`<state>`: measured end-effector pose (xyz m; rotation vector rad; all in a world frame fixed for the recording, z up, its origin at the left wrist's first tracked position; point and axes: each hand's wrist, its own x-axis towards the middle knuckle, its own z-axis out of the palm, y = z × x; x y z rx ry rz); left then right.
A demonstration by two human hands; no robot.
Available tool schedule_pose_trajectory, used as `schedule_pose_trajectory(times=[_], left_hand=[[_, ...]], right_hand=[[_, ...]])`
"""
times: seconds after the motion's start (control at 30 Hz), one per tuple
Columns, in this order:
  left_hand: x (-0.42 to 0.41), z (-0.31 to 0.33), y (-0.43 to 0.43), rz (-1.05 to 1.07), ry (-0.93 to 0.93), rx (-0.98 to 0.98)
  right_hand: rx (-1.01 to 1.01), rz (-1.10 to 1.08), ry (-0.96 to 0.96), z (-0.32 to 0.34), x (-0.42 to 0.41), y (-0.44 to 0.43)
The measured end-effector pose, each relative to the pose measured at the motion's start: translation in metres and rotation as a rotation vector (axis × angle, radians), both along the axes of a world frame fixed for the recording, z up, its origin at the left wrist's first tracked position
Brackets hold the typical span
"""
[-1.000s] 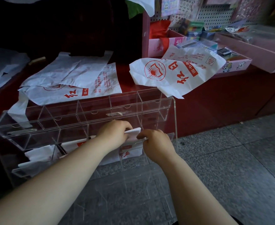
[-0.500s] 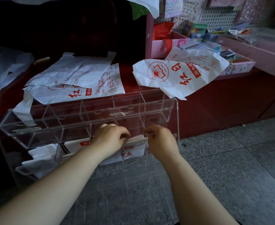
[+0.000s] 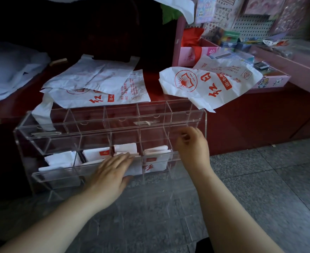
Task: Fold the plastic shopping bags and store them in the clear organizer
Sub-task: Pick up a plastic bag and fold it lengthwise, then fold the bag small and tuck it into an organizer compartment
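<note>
The clear organizer (image 3: 88, 132) stands on the floor against the red counter, its compartments in two rows. Several folded white bags (image 3: 157, 151) with red print fill its lower front row. My left hand (image 3: 112, 172) lies flat with straight fingers on the front wall of that row. My right hand (image 3: 192, 148) hovers at the organizer's right end, fingers loosely curled and holding nothing. Unfolded white bags with red print lie on the counter behind: a pile at the left (image 3: 99, 84) and one at the right (image 3: 205, 86) drooping over the edge.
The red counter (image 3: 241, 114) runs behind the organizer. Pink trays (image 3: 271, 81) of small goods and a pegboard display stand at the back right. Pale cloth (image 3: 11, 70) lies at the far left. Grey stone floor (image 3: 260, 179) spreads to the right.
Both hands let go of the folded bag, which now sits in the front row. My left hand dropped flat onto the front wall; my right hand drew back to the right.
</note>
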<state>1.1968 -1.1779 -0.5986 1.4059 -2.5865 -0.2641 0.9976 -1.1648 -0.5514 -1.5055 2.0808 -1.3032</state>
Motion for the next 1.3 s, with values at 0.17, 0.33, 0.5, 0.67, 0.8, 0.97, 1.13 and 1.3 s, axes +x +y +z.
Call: schedule_pose_trajectory(times=[0.17, 0.33, 0.5, 0.67, 0.8, 0.97, 1.13, 1.3], left_hand=[[0.006, -0.005, 0.000, -0.058, -0.152, -0.064], [0.010, -0.007, 0.001, -0.151, -0.269, 0.050], [0.013, 0.011, -0.001, -0.133, -0.232, 0.108], [0.012, 0.003, -0.004, -0.059, -0.185, 0.006], [0.006, 0.005, -0.004, -0.039, -0.099, -0.110], [0.013, 0.007, -0.008, -0.085, 0.072, -0.136], [0.024, 0.032, -0.011, 0.076, 0.636, 0.150], [0.048, 0.051, -0.020, 0.311, 0.839, 0.210]], right_hand=[[-0.116, -0.061, -0.007, 0.011, 0.005, 0.009], [-0.051, -0.045, 0.328, 0.041, -0.008, -0.013], [0.297, -0.057, 0.480, 0.068, -0.045, -0.047], [0.350, -0.128, 0.434, 0.065, -0.050, -0.055], [0.241, -0.195, 0.445, 0.060, -0.053, -0.055], [-0.190, -0.155, 0.101, 0.065, -0.027, -0.044], [-0.139, 0.245, -0.046, 0.056, 0.028, -0.021], [0.001, 0.524, 0.022, 0.026, 0.072, -0.004]])
